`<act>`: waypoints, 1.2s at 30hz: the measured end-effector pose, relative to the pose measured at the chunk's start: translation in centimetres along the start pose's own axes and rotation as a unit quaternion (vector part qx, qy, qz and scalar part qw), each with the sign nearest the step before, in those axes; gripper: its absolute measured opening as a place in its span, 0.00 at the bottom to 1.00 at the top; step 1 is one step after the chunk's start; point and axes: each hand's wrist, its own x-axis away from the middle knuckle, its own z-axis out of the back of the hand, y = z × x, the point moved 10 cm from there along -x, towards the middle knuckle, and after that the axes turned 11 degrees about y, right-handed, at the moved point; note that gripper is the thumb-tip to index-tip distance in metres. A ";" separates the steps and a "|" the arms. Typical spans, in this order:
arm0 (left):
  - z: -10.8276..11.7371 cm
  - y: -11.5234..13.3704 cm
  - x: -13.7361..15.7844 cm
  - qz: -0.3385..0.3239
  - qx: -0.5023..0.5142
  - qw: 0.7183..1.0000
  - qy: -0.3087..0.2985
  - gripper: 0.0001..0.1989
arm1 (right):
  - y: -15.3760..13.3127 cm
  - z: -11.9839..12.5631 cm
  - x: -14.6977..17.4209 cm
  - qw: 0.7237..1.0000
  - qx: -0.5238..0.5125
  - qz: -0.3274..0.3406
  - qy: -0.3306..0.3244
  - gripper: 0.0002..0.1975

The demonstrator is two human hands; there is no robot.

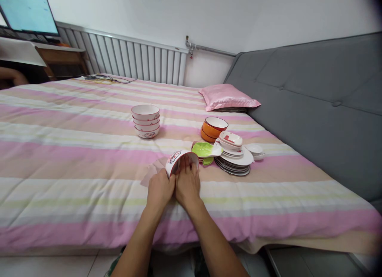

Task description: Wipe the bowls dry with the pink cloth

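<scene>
Clamping a round, red-rimmed white ceramic bowl (173,158), tilted near centre: your left hand (160,189). Inside it, your right hand (188,182), grip unclear. A slip could knock the bowl right, into glossy green leaf-shaped dishes (204,149).

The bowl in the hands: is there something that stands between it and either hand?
Nothing visible does. The left hand holds the tilted bowl at its near edge, and the right hand reaches inside. A pinkish sheet shows to the bowl's left; whether it runs underneath, I cannot tell.
</scene>
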 end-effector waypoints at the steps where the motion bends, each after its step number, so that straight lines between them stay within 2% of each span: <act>1: 0.0 0.0 0.0 0.000 0.000 1.000 0.001 0.18 | 0.1 -0.1 0.0 1.000 0.004 -0.009 -0.003 0.26; 8: 0.0 0.0 0.0 0.006 0.007 1.000 0.005 0.18 | 0.2 -0.5 0.1 1.000 -0.022 -0.008 0.001 0.24; 13: 0.2 0.0 0.0 0.010 0.007 1.000 0.011 0.18 | -0.3 -0.1 0.3 0.999 -0.025 0.003 -0.035 0.21; 19: 0.1 -0.1 -0.1 0.016 0.015 1.000 0.002 0.18 | -0.9 0.3 0.6 0.997 -0.002 0.067 -0.046 0.19; 23: 0.0 -0.5 -0.2 0.023 0.013 1.000 0.000 0.19 | -1.4 0.3 1.1 0.991 -0.044 0.108 -0.070 0.17; 27: -0.3 -1.3 -0.5 0.046 0.056 0.997 0.003 0.20 | -2.2 0.8 1.6 0.980 -0.116 0.137 -0.082 0.14; 32: -0.4 -2.4 -1.0 0.078 0.113 0.991 -0.001 0.18 | -2.8 1.3 2.3 0.970 -0.151 0.170 -0.085 0.11; 36: -0.9 -3.5 -1.1 0.123 0.201 0.972 -0.012 0.14 | -2.7 1.4 2.5 0.968 -0.160 0.180 -0.070 0.16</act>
